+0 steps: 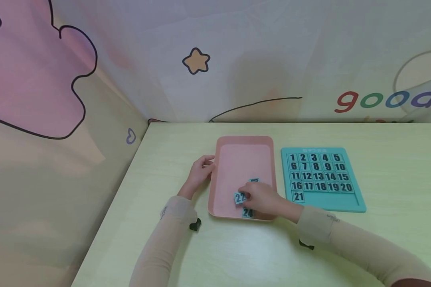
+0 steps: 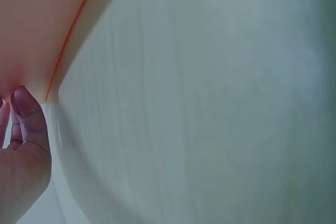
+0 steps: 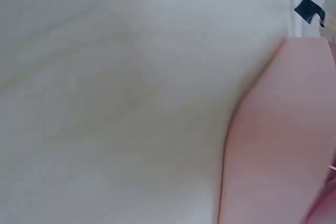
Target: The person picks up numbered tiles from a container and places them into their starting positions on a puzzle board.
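Observation:
A pink tray point(image 1: 242, 159) lies on the table, and my left hand point(image 1: 200, 172) holds it by its left rim. In the left wrist view the thumb point(image 2: 29, 111) of that hand rests against the tray's outer wall. Over the tray, my right hand point(image 1: 262, 197) pinches a number tile marked 22 point(image 1: 240, 197), which looks tilted. Below the hand lies tile 24 point(image 1: 248, 213); behind it another tile point(image 1: 254, 180) is partly covered. Right of the tray is a teal number board point(image 1: 330, 202) with tiles 1 to 20 in rows and tile 21 point(image 1: 298, 196) alone at the bottom left.
Pale wooden table point(image 1: 398, 167) surrounds the tray and board. A patterned wall covering point(image 1: 258, 48) rises behind and at the left. Dark straps or clips point(image 1: 195, 224) hang under both sleeves.

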`<state>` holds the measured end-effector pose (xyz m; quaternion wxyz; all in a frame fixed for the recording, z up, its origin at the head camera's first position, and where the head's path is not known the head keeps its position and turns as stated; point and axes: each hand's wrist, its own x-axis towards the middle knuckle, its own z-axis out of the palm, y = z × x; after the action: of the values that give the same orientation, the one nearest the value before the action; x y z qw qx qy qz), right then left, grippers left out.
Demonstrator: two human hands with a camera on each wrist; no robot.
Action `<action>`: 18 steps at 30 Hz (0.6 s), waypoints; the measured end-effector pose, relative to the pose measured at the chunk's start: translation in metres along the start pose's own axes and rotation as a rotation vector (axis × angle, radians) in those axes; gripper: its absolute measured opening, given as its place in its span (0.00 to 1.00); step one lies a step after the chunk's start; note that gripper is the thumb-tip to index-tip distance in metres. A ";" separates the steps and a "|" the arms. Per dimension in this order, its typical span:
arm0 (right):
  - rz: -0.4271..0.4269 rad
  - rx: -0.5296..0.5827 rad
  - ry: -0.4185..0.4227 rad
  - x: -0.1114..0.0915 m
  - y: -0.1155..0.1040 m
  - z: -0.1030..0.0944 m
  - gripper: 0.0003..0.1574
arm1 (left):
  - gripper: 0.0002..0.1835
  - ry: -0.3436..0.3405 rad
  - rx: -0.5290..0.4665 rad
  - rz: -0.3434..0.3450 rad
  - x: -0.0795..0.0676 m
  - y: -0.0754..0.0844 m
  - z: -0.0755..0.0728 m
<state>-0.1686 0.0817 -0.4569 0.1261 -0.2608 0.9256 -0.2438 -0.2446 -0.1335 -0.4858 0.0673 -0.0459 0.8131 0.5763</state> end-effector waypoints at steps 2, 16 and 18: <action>0.011 0.006 0.020 -0.004 0.003 -0.006 0.12 | 0.18 0.001 0.008 0.001 0.000 0.000 0.000; 0.004 -0.035 0.119 -0.035 0.037 -0.047 0.22 | 0.19 -0.044 -0.007 -0.024 -0.006 0.012 -0.003; 0.005 -0.037 0.128 -0.040 0.044 -0.050 0.23 | 0.19 -0.046 -0.002 -0.018 -0.011 0.018 -0.004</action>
<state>-0.1718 0.1550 -0.4330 0.0624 -0.2446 0.9367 -0.2426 -0.2366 -0.1308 -0.4657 0.0912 -0.0400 0.8104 0.5773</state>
